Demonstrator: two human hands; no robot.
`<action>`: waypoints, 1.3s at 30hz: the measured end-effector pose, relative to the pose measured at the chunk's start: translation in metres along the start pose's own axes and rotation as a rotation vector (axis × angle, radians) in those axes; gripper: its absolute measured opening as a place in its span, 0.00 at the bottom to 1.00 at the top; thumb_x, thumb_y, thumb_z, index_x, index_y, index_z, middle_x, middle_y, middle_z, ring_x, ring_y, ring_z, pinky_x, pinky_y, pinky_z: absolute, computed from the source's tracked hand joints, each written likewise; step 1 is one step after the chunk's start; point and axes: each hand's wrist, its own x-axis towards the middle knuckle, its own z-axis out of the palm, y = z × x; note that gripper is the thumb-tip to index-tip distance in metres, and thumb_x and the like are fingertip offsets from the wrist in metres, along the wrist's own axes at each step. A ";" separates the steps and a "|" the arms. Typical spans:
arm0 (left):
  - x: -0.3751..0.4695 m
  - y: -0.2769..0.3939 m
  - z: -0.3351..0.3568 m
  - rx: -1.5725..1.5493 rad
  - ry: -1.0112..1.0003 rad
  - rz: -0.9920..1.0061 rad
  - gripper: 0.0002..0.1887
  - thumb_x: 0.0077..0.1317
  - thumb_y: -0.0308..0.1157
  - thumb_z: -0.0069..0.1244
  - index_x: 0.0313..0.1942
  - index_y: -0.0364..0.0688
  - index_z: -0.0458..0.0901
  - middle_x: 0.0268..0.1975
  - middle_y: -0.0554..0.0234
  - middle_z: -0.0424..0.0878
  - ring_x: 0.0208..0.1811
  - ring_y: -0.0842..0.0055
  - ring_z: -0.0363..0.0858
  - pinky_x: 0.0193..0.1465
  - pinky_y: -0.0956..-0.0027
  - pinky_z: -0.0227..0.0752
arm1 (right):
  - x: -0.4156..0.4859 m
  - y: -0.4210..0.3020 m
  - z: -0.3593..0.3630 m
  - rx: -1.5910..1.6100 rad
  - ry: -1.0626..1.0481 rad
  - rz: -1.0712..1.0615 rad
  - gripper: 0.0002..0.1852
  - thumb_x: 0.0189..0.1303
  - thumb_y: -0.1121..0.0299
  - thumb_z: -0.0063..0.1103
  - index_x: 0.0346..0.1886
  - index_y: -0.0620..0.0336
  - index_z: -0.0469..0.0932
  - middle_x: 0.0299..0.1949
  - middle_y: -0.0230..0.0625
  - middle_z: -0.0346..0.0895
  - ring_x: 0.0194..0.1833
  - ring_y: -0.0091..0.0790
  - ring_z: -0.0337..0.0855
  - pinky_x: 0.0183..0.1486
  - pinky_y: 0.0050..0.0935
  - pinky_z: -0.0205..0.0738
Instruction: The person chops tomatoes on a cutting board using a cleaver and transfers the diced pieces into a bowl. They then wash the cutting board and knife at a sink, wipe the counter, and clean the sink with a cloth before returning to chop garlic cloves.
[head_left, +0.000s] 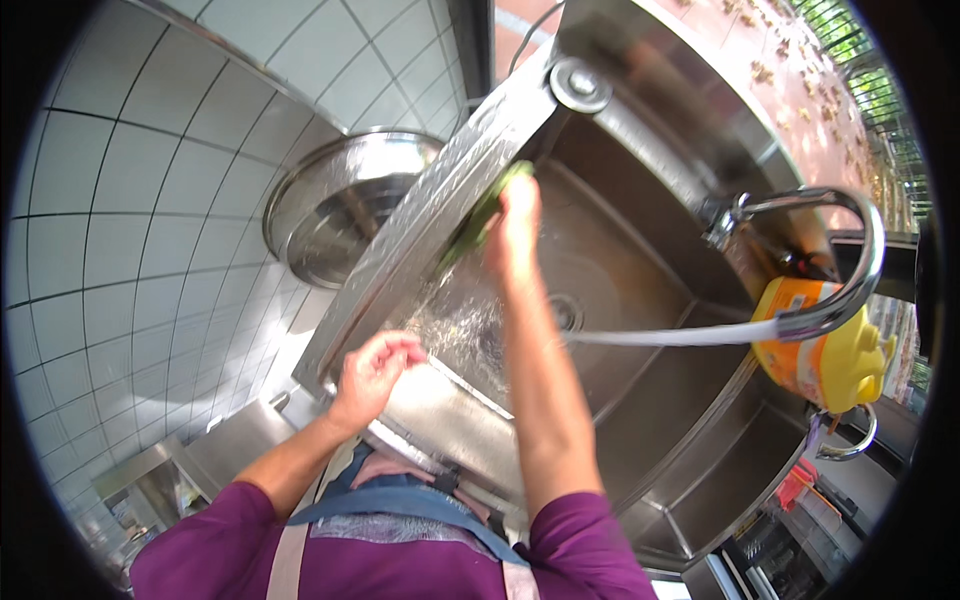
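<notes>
My right hand (516, 225) reaches deep into a stainless steel sink basin (622, 247), its fingers around a green scouring pad or cloth (476, 225) pressed near the left wall; motion blur leaves its exact kind unclear. Nearer my body, my left hand (379, 375) hovers by the basin's front left corner, fingers loosely curled and holding nothing. Water (675, 335) streams from the curved chrome faucet (862, 255) and passes toward my right forearm. Splashing shows on the basin floor between my hands, beside the drain (562, 313).
A large round metal lid or bowl (337, 202) leans by the tiled wall (165, 187) beyond the sink's left rim. A yellow plastic jug (821, 345) stands behind the faucet. A second basin (712, 465) adjoins on the right. A round metal fitting (581, 85) sits at the far corner.
</notes>
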 end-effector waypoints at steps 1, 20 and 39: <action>-0.001 0.008 -0.001 -0.011 0.014 0.011 0.11 0.68 0.25 0.42 0.48 0.32 0.73 0.39 0.57 0.82 0.42 0.78 0.79 0.49 0.74 0.72 | 0.030 -0.031 0.000 0.004 -0.089 -0.103 0.13 0.63 0.60 0.45 0.43 0.58 0.71 0.38 0.31 0.72 0.42 0.28 0.72 0.50 0.32 0.66; -0.006 0.033 0.005 0.066 0.020 0.069 0.11 0.69 0.27 0.43 0.48 0.34 0.73 0.36 0.61 0.82 0.37 0.82 0.78 0.45 0.77 0.71 | -0.252 0.043 -0.060 -1.130 -0.734 0.412 0.18 0.59 0.59 0.39 0.39 0.66 0.68 0.39 0.57 0.74 0.42 0.59 0.74 0.46 0.51 0.66; 0.099 -0.031 0.186 -0.203 -0.357 -0.458 0.20 0.66 0.43 0.46 0.52 0.39 0.71 0.40 0.58 0.80 0.41 0.74 0.78 0.40 0.68 0.75 | -0.128 -0.185 -0.224 -1.974 -0.035 0.021 0.16 0.61 0.59 0.46 0.33 0.64 0.76 0.31 0.51 0.79 0.34 0.58 0.79 0.44 0.52 0.71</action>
